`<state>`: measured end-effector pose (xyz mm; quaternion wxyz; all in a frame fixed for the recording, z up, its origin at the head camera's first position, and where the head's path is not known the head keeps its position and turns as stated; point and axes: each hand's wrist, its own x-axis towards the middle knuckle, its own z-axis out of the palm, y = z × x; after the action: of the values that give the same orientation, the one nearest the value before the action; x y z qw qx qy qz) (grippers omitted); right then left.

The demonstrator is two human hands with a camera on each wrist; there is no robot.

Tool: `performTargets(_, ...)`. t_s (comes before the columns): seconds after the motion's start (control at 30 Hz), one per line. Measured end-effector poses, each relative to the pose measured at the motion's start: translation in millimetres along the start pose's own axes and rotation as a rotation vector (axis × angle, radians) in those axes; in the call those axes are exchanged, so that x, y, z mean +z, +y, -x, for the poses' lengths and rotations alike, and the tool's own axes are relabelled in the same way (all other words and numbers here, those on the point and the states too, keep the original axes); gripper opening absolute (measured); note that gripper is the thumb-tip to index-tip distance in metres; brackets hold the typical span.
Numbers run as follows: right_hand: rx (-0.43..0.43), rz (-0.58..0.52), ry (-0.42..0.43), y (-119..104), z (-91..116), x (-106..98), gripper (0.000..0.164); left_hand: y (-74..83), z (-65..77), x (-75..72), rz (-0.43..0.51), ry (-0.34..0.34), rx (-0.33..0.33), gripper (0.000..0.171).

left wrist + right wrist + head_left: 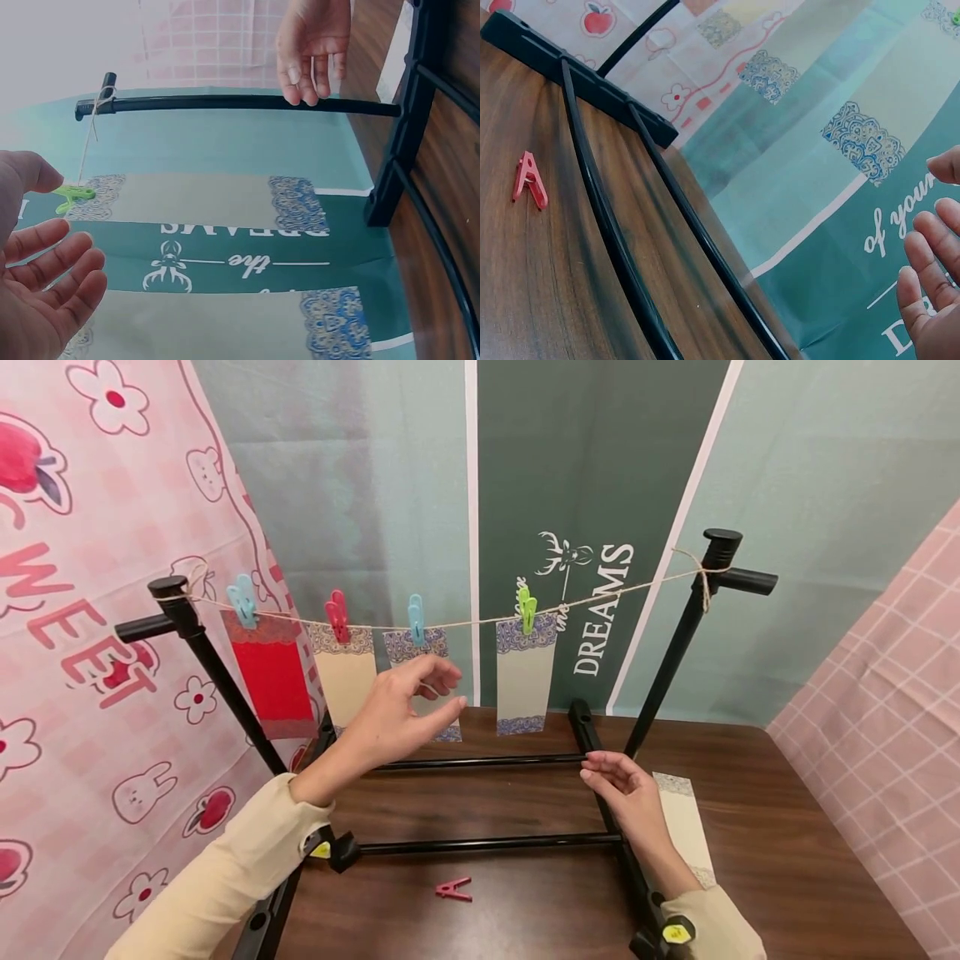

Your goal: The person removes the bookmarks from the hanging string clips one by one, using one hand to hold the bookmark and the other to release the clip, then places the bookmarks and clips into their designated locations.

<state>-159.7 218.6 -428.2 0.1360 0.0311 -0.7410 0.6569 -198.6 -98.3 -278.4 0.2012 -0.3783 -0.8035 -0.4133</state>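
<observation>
My left hand [401, 706] is raised in front of the hanging cards with its fingers loosely bent and nothing in them. Behind it, partly hidden, hangs a blue-patterned card [416, 643] under a blue clothespin [416, 614]. To the right, a green clothespin [527, 610] pins a white card with blue lace ends [523, 685] to the twine [480, 623]. My right hand [630, 797], empty with fingers loosely bent, is by the frame's right side. Beside it a loose cream card [684, 822] lies on the table.
A red card [273, 677] and a cream card [345, 672] hang at left from blue and red clothespins. One red clothespin [453, 889] lies on the wooden table [540, 910]. The black frame's posts [671, 660] hold the twine; its lower bars [487, 843] cross the table.
</observation>
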Motion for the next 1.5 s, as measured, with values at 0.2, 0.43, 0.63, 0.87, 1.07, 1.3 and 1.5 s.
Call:
performTargets(0.2,-0.035,0.019,-0.023,1.2,-4.0,3.4,0.033,3.2,-8.7,-3.2,-0.03,0.004,-0.011,0.024)
performTargets(0.43,-0.062,-0.005,-0.021,2.3,-5.5,6.9,0.033,4.1,-14.1,-4.0,-0.022,0.01,-0.022,0.021)
performTargets(0.63,-0.058,0.0,-0.016,-0.1,-9.6,7.1,0.035,5.9,-18.5,-6.0,0.002,0.032,0.005,0.021)
performTargets(0.87,-0.06,0.0,-0.03,-3.0,-12.9,8.8,0.036,10.9,-25.3,-8.9,0.001,0.036,0.008,0.022)
performTargets(1.07,-0.066,-0.01,-0.052,-4.8,-14.5,11.8,0.036,13.9,-33.2,-11.8,0.018,0.036,0.011,0.024)
performTargets(1.3,-0.045,-0.002,-0.061,-8.2,-17.6,14.7,0.037,19.9,-40.7,-12.8,-0.013,-0.005,0.009,0.027)
performTargets(1.5,-0.041,0.013,-0.07,-17.5,-17.7,17.5,0.036,22.4,-48.7,-12.0,-0.042,-0.006,0.04,0.028)
